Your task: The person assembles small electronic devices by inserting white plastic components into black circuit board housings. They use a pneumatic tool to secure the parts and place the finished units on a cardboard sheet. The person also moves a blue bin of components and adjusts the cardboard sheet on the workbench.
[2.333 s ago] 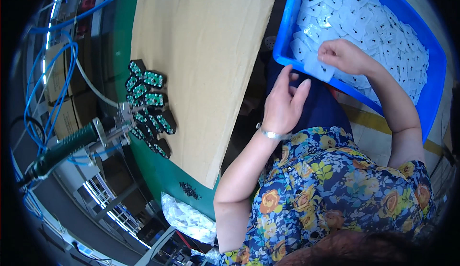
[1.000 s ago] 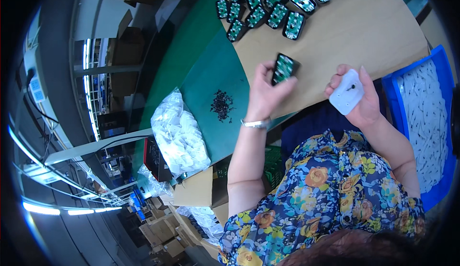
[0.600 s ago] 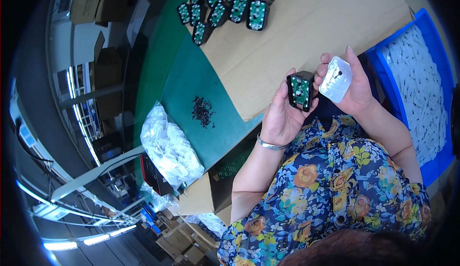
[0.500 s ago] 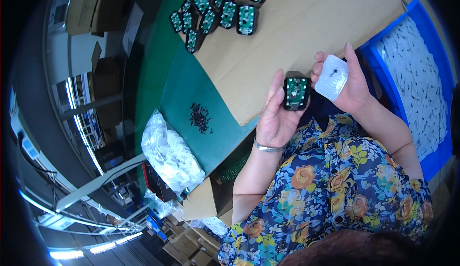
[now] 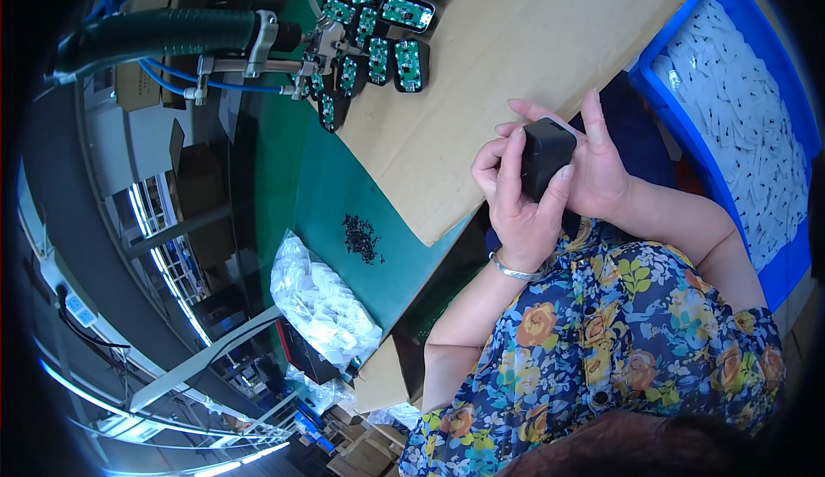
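- The person's left hand [image 5: 516, 210] is wrapped around a small black plastic box-shaped housing [image 5: 545, 155], fingers curled over its near face and thumb along its side, gripping it firmly
- The right hand [image 5: 601, 176] cups the same black housing from behind, fingers standing up past its top edge; a thin sliver of a white part [image 5: 559, 123] shows just above the housing, pressed between it and the right palm
- Both hands hold the housing just off the near edge of the flat brown cardboard sheet [image 5: 516, 39], above the person's lap
- A thin silver bracelet [image 5: 513, 271] sits on the left wrist
- At the far end of the cardboard lies a cluster of black housings with green circuit boards facing up [image 5: 378, 30], packed closely side by side
- A tool with a dark green hose and blue tubing [image 5: 172, 34] hangs over that cluster from the left
- The cardboard rests on a green table mat [image 5: 326, 202], where a small heap of dark screws [image 5: 361, 236] lies near a clear plastic bag of white parts [image 5: 322, 305]
- To the person's right stands a blue plastic bin [image 5: 786, 262] filled with white plastic pieces [image 5: 739, 107]
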### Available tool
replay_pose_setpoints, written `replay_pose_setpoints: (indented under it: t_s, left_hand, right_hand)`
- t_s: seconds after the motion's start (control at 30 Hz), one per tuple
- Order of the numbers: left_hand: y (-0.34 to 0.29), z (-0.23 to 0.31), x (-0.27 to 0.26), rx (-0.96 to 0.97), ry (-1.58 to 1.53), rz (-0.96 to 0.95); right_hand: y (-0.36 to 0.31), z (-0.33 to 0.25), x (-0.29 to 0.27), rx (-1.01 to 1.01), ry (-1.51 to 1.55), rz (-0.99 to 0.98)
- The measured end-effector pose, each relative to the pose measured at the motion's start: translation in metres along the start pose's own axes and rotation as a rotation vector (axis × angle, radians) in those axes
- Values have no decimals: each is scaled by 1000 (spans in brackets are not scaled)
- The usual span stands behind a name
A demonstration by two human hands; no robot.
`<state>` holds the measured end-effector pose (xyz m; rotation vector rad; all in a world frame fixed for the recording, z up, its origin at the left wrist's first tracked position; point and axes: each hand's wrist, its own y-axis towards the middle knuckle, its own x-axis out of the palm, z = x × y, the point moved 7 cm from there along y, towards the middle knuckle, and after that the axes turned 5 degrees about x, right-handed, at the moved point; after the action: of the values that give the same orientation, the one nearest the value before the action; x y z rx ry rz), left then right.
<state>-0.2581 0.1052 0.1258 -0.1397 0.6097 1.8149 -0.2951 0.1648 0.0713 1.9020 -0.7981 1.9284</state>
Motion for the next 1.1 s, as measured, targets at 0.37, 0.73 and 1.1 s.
replay_pose_setpoints:
  t_s: [0.37, 0.73, 1.1]
  left_hand:
    - [-2, -11, -1, -9, -68, -37]
    - [13, 25, -15, 167, 582, -327]
    - [-8, -27, -24, -519, -821, -113]
  right_hand:
    - [3, 4, 2, -44, -21, 53]
    - [-4, 6, -1, -18, -221, 137]
    - [-18, 5, 32, -199, -1242, -114]
